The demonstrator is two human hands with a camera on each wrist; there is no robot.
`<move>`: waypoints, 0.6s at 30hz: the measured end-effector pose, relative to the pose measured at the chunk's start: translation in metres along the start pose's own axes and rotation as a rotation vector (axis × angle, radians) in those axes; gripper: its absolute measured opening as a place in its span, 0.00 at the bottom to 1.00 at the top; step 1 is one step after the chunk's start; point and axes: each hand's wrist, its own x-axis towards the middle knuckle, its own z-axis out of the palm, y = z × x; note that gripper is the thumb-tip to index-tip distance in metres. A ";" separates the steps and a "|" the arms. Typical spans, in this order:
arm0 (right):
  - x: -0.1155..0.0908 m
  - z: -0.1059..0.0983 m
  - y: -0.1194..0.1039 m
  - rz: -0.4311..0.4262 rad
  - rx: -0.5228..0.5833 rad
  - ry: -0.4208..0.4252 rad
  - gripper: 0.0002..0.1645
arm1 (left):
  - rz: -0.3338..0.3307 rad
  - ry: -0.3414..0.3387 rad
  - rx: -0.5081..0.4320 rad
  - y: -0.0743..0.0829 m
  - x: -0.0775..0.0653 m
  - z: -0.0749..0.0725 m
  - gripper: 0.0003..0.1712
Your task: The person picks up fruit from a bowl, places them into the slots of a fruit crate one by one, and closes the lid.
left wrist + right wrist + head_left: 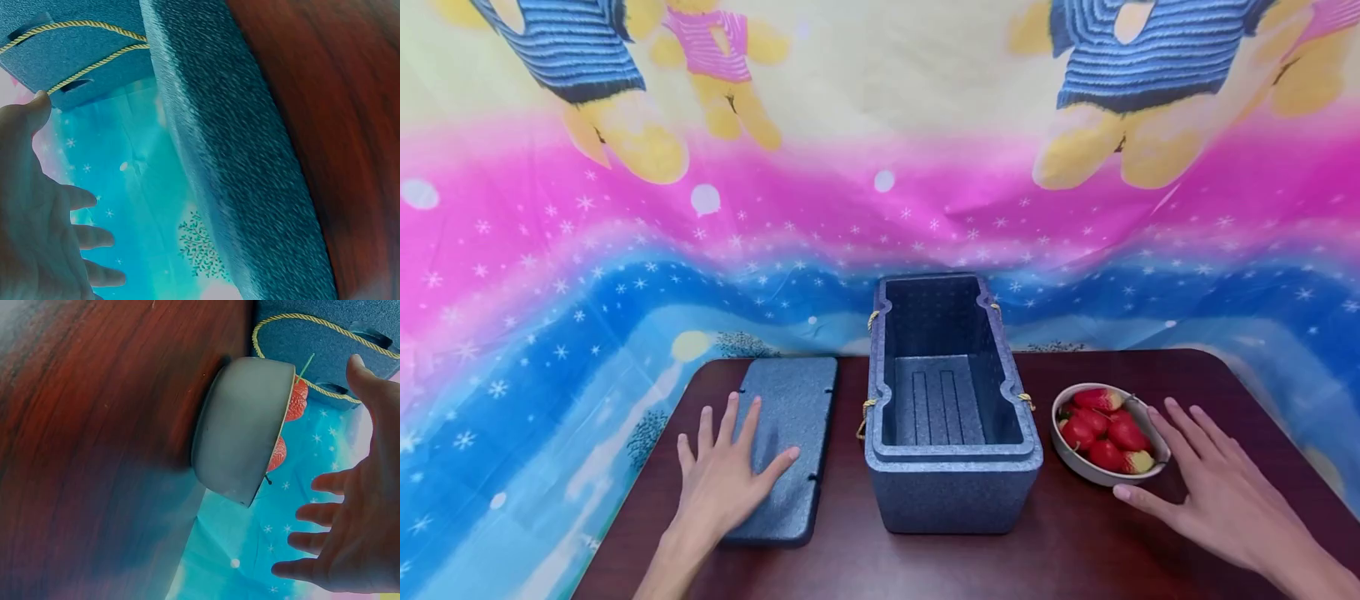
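Fingers spread, my left hand (722, 475) hovers over the dark grey foam lid (793, 417), which lies flat on the table's left side. My right hand (1225, 492), also with fingers spread, is beside a round bowl (1097, 477) of red strawberries (1105, 429), its fingertips near the rim in the head view. Several strawberries fill the bowl, some with pale yellowish ends. Between the hands stands a deep grey foam box (955, 500), lidless, with grooves in its floor. Twisted yellow cord handles (294, 317) hang on its sides. Neither hand holds anything.
The dark red-brown wooden table (850, 567) has rounded back corners. Behind and around it hangs a printed cloth (820, 208) with bears and snowflakes, close to the table's back edge. The box's tall walls separate the lid from the bowl.
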 end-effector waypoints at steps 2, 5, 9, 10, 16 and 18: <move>0.002 0.000 -0.001 -0.014 0.012 0.011 0.74 | 0.009 0.010 -0.002 0.003 0.001 0.000 0.62; 0.004 0.001 -0.003 -0.040 0.032 0.032 0.73 | 0.018 0.017 -0.005 0.008 0.002 0.000 0.62; 0.007 0.001 -0.005 -0.051 0.047 0.031 0.74 | 0.031 0.014 -0.011 0.014 0.003 0.001 0.62; 0.008 0.001 -0.005 -0.046 0.042 0.019 0.74 | 0.035 0.017 -0.015 0.016 0.003 0.000 0.62; 0.016 -0.004 -0.009 -0.047 0.039 0.001 0.72 | 0.051 0.028 -0.031 0.029 0.008 -0.001 0.60; 0.018 -0.004 -0.010 -0.067 0.063 0.020 0.71 | 0.055 0.031 -0.032 0.034 0.010 -0.001 0.60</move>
